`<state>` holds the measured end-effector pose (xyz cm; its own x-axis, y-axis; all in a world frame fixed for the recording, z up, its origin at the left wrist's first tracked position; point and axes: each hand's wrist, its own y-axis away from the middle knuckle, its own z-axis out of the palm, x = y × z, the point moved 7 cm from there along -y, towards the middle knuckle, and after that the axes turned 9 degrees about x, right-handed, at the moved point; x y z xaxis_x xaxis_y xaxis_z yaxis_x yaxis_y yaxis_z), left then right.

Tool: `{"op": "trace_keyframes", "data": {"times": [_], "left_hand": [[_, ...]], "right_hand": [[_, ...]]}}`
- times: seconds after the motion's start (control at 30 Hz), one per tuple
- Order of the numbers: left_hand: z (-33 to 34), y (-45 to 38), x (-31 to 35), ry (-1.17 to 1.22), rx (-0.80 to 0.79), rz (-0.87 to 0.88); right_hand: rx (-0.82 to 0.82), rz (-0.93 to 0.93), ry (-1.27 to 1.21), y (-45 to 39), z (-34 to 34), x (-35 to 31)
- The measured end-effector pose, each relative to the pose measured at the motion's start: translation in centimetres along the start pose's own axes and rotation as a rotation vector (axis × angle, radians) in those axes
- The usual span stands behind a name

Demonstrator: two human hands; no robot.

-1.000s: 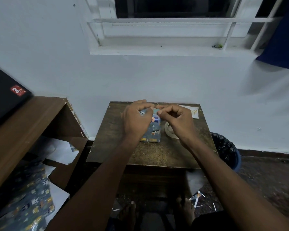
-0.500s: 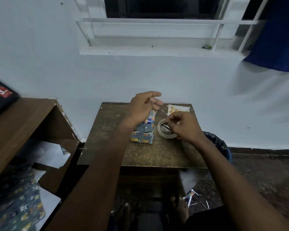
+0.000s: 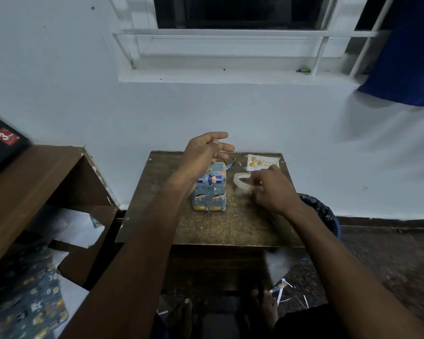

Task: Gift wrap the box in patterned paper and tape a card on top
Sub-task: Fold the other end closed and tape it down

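A box wrapped in blue patterned paper [image 3: 210, 189] stands on the small brown table [image 3: 220, 226]. A loose flap of paper sticks up at its far top corner. My left hand [image 3: 206, 152] hovers above the box's top with fingers relaxed and holds nothing. To the right, my right hand [image 3: 269, 189] grips a clear tape roll [image 3: 241, 181] that sits on the table; the hand is blurred. A white card with yellow shapes [image 3: 262, 162] lies flat at the table's far right corner.
A wooden shelf unit [image 3: 34, 182] stands to the left, with more patterned paper [image 3: 30, 302] and white sheets below it. A bin with a black liner [image 3: 321, 214] sits right of the table. Paper scraps lie on the floor near my feet.
My hands have separated from the box top. The left hand has lifted off and opened above the box. The right hand has gone down to the tape roll and taken hold of it.
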<state>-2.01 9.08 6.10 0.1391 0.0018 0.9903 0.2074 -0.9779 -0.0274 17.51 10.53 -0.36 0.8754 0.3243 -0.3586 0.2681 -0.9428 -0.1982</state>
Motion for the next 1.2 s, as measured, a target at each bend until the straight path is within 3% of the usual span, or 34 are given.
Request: {"op": "trace_keyframes", "data": {"times": [0.13, 0.33, 0.53, 0.73, 0.97, 1.2], "left_hand": [[0.5, 0.0, -0.1, -0.186, 0.069, 0.078], [2.3, 1.0, 1.0, -0.384, 0.137, 0.318], [2.7, 1.2, 1.3, -0.398, 0.162, 0.339], [3.3, 1.6, 1.5, -0.260, 0.008, 0.340], [2.8, 1.0, 0.8, -0.140, 0.065, 0.317], [3.0, 0.8, 0.5, 0.006, 0.054, 0.245]], "right_hand": [[0.192, -0.035, -0.337, -0.1, -3.0, 0.6], [0.182, -0.071, -0.708, 0.2, -3.9, 0.3], [0.223, -0.103, -0.749, 0.3, -4.6, -0.1], [0.203, -0.111, -0.743, 0.1, -4.1, -0.3], [0.128, -0.139, -0.870, 0.5, -4.7, -1.0], [0.186, -0.093, -0.727, 0.2, -3.6, -1.0]]}}
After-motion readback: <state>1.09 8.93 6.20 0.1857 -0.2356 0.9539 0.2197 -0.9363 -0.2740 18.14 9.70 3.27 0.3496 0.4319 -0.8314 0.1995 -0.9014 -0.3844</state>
